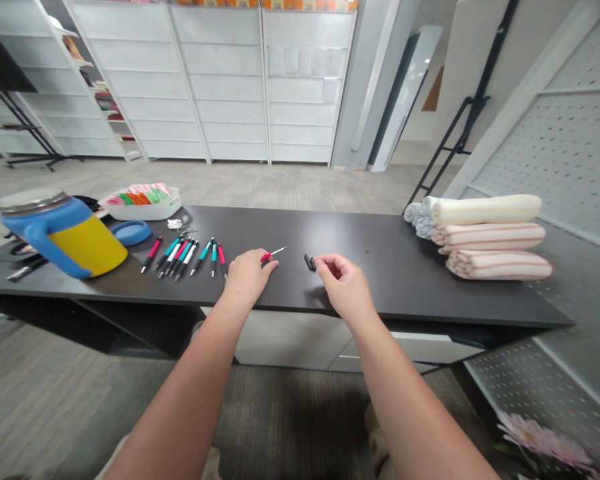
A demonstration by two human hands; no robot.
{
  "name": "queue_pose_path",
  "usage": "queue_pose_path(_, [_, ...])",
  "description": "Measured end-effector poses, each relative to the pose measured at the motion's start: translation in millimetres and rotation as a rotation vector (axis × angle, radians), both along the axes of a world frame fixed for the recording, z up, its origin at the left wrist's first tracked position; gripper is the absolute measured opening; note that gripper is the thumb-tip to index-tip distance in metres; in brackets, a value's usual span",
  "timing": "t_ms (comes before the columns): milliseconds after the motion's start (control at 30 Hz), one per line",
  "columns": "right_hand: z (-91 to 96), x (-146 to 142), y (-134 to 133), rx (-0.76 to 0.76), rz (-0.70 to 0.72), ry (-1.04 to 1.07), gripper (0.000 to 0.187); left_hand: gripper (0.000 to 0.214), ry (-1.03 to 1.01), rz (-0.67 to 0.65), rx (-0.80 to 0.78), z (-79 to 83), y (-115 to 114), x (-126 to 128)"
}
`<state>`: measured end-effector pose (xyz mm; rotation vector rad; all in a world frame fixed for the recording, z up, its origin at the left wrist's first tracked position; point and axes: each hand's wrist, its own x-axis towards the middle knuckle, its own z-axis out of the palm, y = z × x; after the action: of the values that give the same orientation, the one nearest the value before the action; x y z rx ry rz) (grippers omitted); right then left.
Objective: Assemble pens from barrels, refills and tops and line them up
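My left hand (247, 273) is closed in a pinch on a red pen part with a thin white refill (273, 254) pointing right, low over the black table (290, 293). My right hand (343, 283) is closed, fingertips gripping a short black pen barrel (309, 263) just left of it. The two pieces are apart, a small gap between them. Several assembled pens in red, teal and white (187, 255) lie in a row to the left of my left hand.
A blue and yellow mug with a lid (63, 233) stands at the table's left, with a blue lid (130, 233) and a white tray of coloured items (143, 200) behind. Rolled striped towels (490, 237) are stacked at the right. A tiny dark piece (367, 251) lies near them.
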<state>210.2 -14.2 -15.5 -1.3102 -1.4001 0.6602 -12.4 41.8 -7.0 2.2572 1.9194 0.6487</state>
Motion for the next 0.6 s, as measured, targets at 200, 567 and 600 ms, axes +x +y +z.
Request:
queue_pose_path(200, [-1.6, -1, 1, -0.021, 0.045, -0.031, 0.034, 0.02, -0.04, -0.022, 0.007, -0.9, 3, -2])
queue_pose_path(567, [-1.3, -2, 2, -0.014, 0.034, -0.035, 0.034, 0.032, 0.081, -0.071, 0.069, -1.5, 11, 10])
queue_pose_path(600, [-1.2, -2, 2, -0.014, 0.033, -0.041, 0.034, 0.03, 0.087, -0.066, 0.075, -1.2, 12, 12])
